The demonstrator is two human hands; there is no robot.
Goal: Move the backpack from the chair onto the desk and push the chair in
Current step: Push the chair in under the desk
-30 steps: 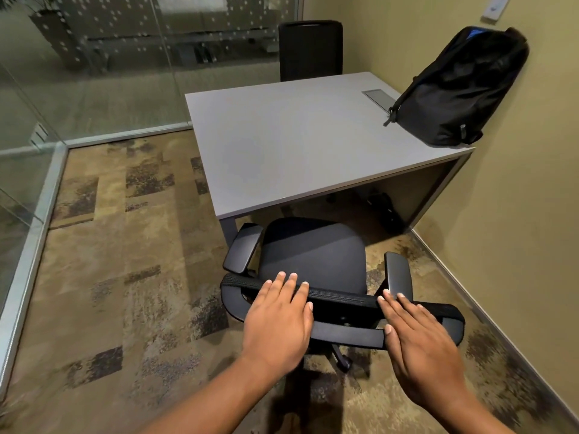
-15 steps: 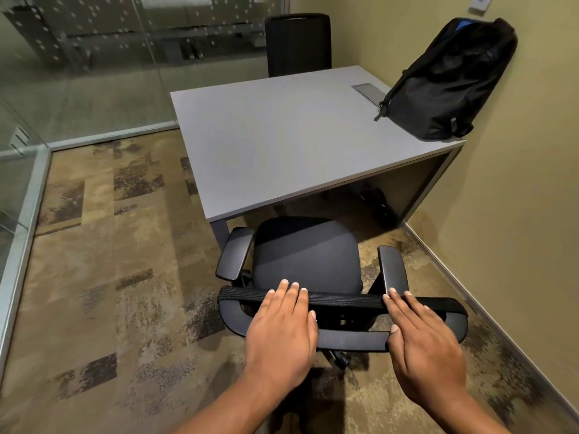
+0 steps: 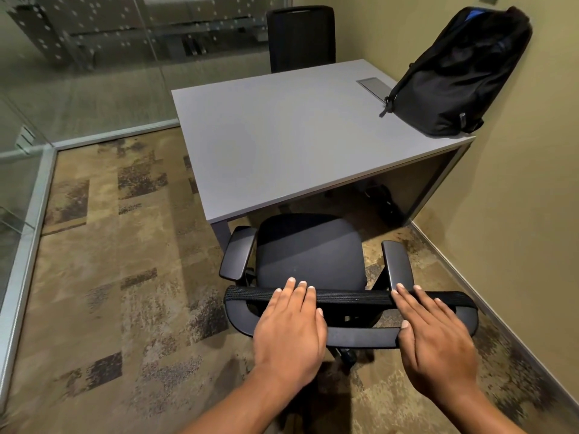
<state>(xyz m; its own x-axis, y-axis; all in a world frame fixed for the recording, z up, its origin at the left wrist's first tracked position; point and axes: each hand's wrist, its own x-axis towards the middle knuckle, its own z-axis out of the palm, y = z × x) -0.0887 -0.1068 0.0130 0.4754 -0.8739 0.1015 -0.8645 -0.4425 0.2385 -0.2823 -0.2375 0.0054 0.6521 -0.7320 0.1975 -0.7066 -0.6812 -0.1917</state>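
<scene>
We laid both hands, left (image 3: 289, 328) and right (image 3: 437, 335), flat and open on the black mesh-backed office chair (image 3: 316, 261), gripping nothing, to push it under the grey surface (image 3: 282, 136) bearing the black fabric backpack (image 3: 454, 79).

a second black chair (image 3: 300, 37) stands at the far side, before a frosted glass wall (image 3: 94, 57); patchy brown carpet (image 3: 125, 277) covers the floor.

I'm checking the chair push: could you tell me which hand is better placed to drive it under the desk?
Neither clearly: left hand and right hand both lie flat on the chair backrest, either side of centre. Pushing with both should roll it straight under the desk.
</scene>
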